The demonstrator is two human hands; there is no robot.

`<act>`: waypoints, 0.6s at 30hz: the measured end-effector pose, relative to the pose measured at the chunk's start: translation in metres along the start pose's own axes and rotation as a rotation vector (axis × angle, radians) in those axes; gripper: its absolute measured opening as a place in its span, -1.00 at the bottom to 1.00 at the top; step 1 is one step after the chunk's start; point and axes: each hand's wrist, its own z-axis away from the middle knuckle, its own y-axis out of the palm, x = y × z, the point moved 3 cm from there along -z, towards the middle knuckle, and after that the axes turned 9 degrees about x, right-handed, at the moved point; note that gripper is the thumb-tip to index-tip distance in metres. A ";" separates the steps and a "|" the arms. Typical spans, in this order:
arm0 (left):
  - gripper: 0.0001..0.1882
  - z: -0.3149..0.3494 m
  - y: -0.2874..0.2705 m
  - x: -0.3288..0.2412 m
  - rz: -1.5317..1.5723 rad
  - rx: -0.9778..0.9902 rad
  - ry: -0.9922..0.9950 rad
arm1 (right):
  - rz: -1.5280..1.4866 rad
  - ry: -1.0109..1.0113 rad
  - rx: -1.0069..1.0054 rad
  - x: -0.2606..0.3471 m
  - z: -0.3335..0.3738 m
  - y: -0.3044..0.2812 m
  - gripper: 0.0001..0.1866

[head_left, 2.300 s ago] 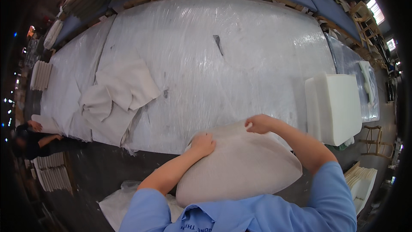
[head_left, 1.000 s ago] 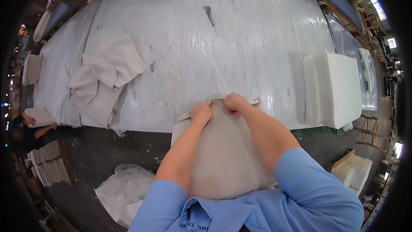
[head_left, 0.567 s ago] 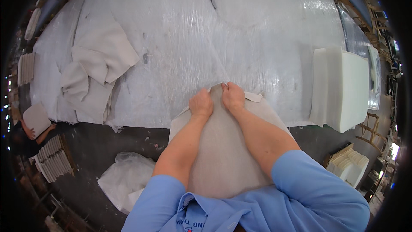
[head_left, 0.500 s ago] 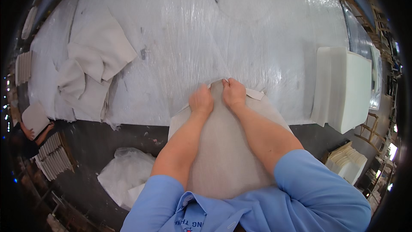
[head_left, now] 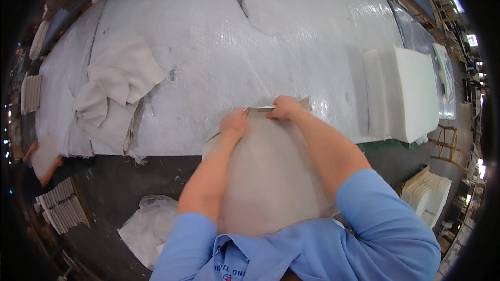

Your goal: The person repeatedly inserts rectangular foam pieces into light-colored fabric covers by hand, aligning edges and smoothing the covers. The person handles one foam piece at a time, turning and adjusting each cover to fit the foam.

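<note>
A grey-beige fabric-covered piece (head_left: 268,177), broad and smooth, leans from the table's near edge toward my body. My left hand (head_left: 234,123) is closed on its far edge, fingertips pinching the fabric rim. Just to the right, my right hand (head_left: 285,108) pinches the same edge, its fingers curled over it. Between the hands a thin folded lip of the edge shows. A loose fabric flap (head_left: 305,103) sticks out beyond my right hand. What lies beneath the fabric is hidden.
The wide table (head_left: 208,62) is wrapped in clear plastic film. Crumpled beige fabric (head_left: 125,80) lies at left, a stack of white foam pads (head_left: 414,96) stands at right. A plastic bag (head_left: 148,229) is on the floor. Far left, another person holds a pale panel (head_left: 44,157).
My hands have moved slightly apart along the edge, and more of the folded lip shows between them. My right wrist has turned and the flap beside it has shifted. The view has shifted too.
</note>
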 end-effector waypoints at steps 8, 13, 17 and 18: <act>-0.53 0.027 -0.005 0.048 -0.048 0.136 -0.033 | -0.190 0.265 -0.150 -0.024 0.019 0.003 -0.53; -0.53 0.015 -0.003 0.041 -0.112 0.018 -0.091 | -0.304 0.308 -0.255 -0.021 0.009 0.006 -0.53; -0.53 0.006 0.002 0.047 -0.110 -0.019 -0.088 | -0.312 0.342 -0.226 -0.017 0.001 0.003 -0.53; -0.54 0.005 0.004 0.049 -0.112 -0.020 -0.100 | -0.310 0.343 -0.208 -0.015 -0.001 0.002 -0.52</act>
